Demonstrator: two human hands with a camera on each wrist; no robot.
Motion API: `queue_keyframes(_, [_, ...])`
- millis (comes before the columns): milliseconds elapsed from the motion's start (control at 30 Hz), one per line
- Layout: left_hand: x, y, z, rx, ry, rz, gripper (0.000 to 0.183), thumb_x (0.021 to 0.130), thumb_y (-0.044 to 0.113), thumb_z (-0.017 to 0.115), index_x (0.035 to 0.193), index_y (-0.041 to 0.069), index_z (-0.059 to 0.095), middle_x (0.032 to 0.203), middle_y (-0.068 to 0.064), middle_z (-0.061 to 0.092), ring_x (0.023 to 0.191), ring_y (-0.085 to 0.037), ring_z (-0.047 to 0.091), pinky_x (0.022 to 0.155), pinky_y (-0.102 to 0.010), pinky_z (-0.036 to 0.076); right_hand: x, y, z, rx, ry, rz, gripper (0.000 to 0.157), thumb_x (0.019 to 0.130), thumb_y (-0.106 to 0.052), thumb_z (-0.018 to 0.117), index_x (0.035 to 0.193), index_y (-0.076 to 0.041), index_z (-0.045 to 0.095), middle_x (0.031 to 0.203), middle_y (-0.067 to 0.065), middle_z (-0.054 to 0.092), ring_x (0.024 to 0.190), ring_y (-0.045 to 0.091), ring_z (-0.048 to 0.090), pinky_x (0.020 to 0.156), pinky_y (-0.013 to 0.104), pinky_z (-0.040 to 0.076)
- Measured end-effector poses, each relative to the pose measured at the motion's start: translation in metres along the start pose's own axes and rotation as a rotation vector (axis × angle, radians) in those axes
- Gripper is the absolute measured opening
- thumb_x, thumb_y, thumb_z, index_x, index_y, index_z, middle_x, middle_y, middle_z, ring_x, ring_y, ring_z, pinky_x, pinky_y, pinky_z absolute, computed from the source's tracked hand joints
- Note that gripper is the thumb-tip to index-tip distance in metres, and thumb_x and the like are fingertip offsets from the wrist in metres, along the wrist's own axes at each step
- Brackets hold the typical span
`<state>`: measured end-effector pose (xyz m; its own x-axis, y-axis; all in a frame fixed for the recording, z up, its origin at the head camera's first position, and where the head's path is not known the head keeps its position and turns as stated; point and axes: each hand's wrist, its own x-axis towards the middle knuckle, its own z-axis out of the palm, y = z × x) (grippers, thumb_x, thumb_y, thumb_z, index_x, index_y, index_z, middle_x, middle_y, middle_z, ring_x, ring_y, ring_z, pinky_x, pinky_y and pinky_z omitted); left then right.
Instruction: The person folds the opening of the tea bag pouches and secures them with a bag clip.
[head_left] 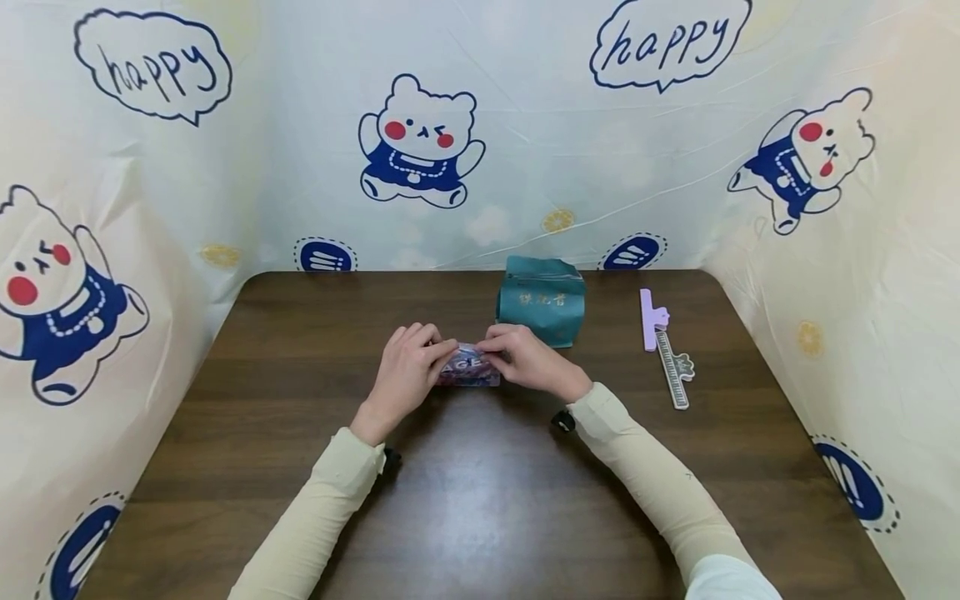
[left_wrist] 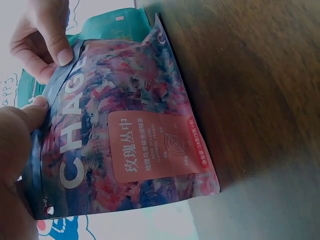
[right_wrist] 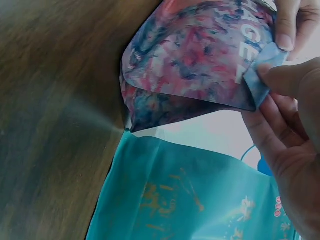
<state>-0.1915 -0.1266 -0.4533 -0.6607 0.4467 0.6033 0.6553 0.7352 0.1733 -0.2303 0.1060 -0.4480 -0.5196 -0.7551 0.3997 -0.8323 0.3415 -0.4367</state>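
Observation:
A pink and blue tea bag pouch point(left_wrist: 135, 95) with white "CHAGE" lettering stands upright on the table between both hands. In the head view my left hand point(head_left: 407, 367) pinches its top edge on the left. My right hand point(head_left: 528, 358) pinches the same edge at the right, the thumb in front and the fingers behind. Seen from the right wrist, the top strip point(right_wrist: 262, 75) is folded over near the right thumb. Just behind the right hand stands a teal pouch point(head_left: 540, 300) with gold characters.
On the right of the brown table point(head_left: 300, 417) lie a purple clip point(head_left: 648, 321) and a white ruler-patterned clip point(head_left: 672, 371), end to end. A printed cloth point(head_left: 525, 150) with bears hangs along the back and sides.

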Motion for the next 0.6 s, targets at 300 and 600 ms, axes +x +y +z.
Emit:
queue_keyframes(300, [0.0,0.0,-0.003,-0.005,-0.007,-0.005,0.014,0.088,0.024,0.065,0.094,0.015,0.074,0.076,0.001,0.051,0.068,-0.016,0.043,0.062,-0.029,0.027,-0.003,0.0,-0.002,0.037,-0.033,0.035,0.031,0.085,0.001,0.063,0.112,-0.012,0.068,0.092,-0.002,0.061,0.079,0.006,0.05,0.069,0.02,0.046])
queue_keyframes(600, [0.001,-0.001,0.001,-0.008,0.017,0.008,0.012,0.088,0.023,0.065,0.094,0.016,0.074,0.076,0.002,0.051,0.069,-0.017,0.044,0.062,-0.03,0.028,-0.013,0.009,0.004,0.146,0.082,0.117,0.021,0.083,-0.008,0.069,0.103,-0.014,0.071,0.092,-0.005,0.065,0.082,0.004,0.058,0.075,0.027,0.052])
